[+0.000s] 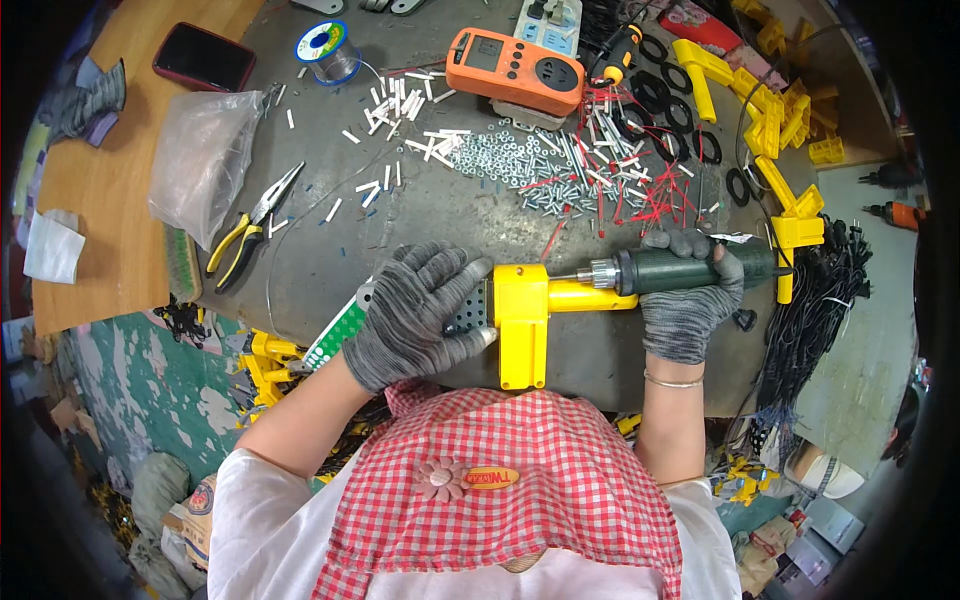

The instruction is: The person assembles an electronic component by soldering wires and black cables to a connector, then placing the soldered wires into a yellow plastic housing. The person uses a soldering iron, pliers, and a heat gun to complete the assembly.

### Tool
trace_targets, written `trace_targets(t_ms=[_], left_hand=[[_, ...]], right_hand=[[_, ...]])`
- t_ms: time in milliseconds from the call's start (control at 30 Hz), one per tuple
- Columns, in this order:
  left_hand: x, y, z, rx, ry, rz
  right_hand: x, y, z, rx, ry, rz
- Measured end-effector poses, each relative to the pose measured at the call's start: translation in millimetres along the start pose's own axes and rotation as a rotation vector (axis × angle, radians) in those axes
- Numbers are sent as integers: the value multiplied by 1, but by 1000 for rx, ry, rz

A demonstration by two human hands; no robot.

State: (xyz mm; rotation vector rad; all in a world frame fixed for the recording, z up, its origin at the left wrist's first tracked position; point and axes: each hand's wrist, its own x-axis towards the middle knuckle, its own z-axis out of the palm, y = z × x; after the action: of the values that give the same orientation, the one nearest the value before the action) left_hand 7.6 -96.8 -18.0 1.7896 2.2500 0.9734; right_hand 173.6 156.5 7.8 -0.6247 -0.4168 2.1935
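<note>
My right hand (690,305), in a grey knit glove, is wrapped around a dark green electric screwdriver (655,272) lying level, its bit pointing left. The bit reaches the side of a yellow plastic housing (522,330), which has a yellow handle (585,297) running right, below the screwdriver. On the left, my gloved left hand (425,310) presses over the housing's dark perforated end (470,312), thumb against the yellow body. A green and white strip (338,330) sticks out from under this hand. The tip's exact contact with the housing is too small to make out.
Beyond my hands lie piles of nuts (500,155), screws (560,190), white sleeves (395,105) and red wires (660,195). Pliers (250,225) rest at left; a solder spool (328,52) and an orange meter (515,70) stand farther back. Yellow housings (765,115) and black cables (815,320) line the right.
</note>
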Motion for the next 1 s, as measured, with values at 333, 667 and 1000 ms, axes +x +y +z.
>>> trace_targets(t_ms=[333, 667, 1000], left_hand=[[61, -9, -13, -394, -239, -168], [94, -49, 11, 480, 50, -195], [83, -40, 1, 305, -38, -98]], right_hand=[[9, -21, -13, -39, -70, -51], [16, -20, -21, 27, -34, -18], [12, -20, -18, 34, -20, -28]])
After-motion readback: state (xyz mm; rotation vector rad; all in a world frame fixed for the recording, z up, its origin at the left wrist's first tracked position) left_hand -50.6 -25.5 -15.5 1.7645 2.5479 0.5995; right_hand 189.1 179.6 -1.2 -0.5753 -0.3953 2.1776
